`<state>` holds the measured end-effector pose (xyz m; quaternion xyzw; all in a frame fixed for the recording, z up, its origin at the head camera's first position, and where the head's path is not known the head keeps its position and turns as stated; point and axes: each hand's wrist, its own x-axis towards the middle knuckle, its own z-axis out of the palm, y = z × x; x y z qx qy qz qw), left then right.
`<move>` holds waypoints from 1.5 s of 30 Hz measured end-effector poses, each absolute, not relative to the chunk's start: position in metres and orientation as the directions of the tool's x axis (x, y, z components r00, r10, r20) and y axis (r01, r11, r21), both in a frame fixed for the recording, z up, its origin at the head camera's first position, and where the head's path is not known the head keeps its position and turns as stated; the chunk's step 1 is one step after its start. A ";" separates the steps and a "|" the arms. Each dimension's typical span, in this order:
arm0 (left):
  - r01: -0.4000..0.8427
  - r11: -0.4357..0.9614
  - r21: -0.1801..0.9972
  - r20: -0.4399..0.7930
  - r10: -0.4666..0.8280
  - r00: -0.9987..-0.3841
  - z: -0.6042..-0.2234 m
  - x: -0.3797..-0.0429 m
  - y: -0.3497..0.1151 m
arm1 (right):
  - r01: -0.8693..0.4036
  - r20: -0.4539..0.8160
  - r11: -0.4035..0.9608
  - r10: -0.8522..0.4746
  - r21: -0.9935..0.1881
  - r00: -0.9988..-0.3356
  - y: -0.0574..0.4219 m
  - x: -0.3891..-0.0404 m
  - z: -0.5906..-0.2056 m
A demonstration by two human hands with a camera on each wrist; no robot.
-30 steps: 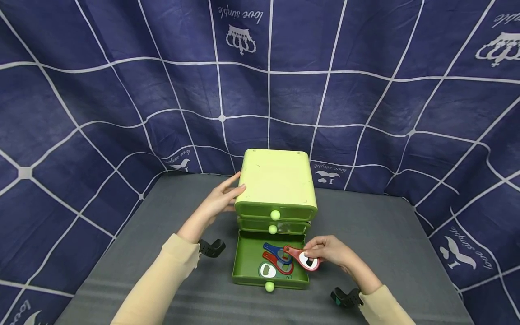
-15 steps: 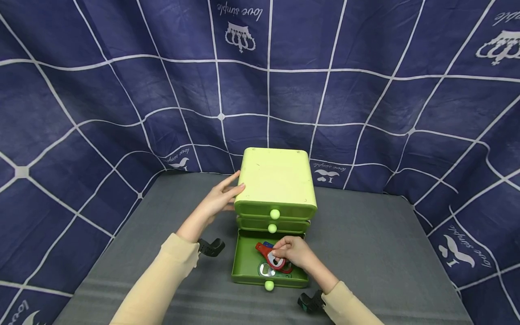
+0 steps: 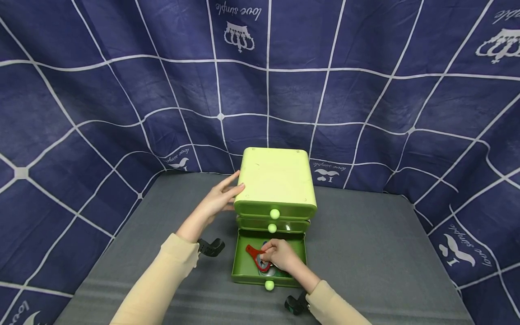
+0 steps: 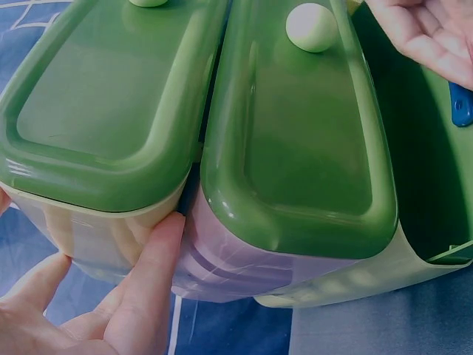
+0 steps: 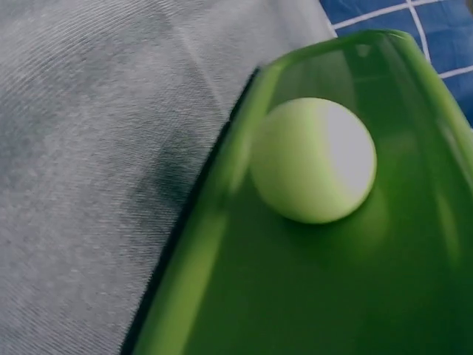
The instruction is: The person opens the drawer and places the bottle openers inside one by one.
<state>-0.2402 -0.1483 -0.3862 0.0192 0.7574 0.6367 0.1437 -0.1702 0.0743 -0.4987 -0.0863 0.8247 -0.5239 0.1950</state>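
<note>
A small green chest of drawers (image 3: pixel 278 176) with a pale yellow-green top stands on the grey cloth, its bottom drawer (image 3: pixel 240 266) pulled out. My right hand (image 3: pixel 280 253) is over that drawer, pinching a red bottle opener (image 3: pixel 253 253) by its ring end, handle pointing to the far left. Beneath the hand, other bottle openers are mostly hidden; the end of a blue bottle opener (image 4: pixel 461 103) shows in the left wrist view. My left hand (image 3: pixel 217 198) rests against the chest's left side, fingertips touching its wall with the fingers extended.
The upper and middle drawers, with round knobs (image 3: pixel 275 214), are pushed in. The open drawer's knob (image 5: pixel 314 160) fills much of the right wrist view. A blue curtain (image 3: pixel 284 90) with white lines hangs behind the grey cloth (image 3: pixel 365 239).
My right hand has carried the red bottle opener leftward from the drawer's right edge to over its middle, covering the other openers. My left hand has stayed on the chest.
</note>
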 end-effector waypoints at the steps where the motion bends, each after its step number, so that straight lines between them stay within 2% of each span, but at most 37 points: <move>1: -0.153 0.188 0.970 -0.192 0.212 -0.958 -0.386 -0.240 -0.148 | 0.054 -0.232 0.456 -0.344 -0.889 -0.910 0.074 -0.169 -0.499; 14: -0.154 0.192 0.969 -0.193 0.206 -0.959 -0.385 -0.241 -0.147 | -0.054 -0.147 0.502 -0.351 -0.863 -0.925 0.080 -0.160 -0.489; 31: -0.153 0.188 0.970 -0.190 0.199 -0.961 -0.385 -0.240 -0.147 | -0.008 -0.133 0.262 -0.517 -0.965 -0.845 0.100 -0.130 -0.460; 33: -0.153 0.188 0.970 -0.190 0.198 -0.962 -0.385 -0.239 -0.148 | 0.008 -0.140 0.239 -0.540 -0.971 -0.830 0.102 -0.122 -0.458; 39: -0.152 0.183 0.971 -0.189 0.205 -0.960 -0.385 -0.239 -0.148 | 0.165 -0.219 0.144 -0.616 -0.976 -0.757 0.099 -0.097 -0.469; 45: -0.148 0.183 0.972 -0.186 0.208 -0.960 -0.385 -0.239 -0.148 | 0.253 -0.285 0.143 -0.631 -0.957 -0.722 0.098 -0.080 -0.495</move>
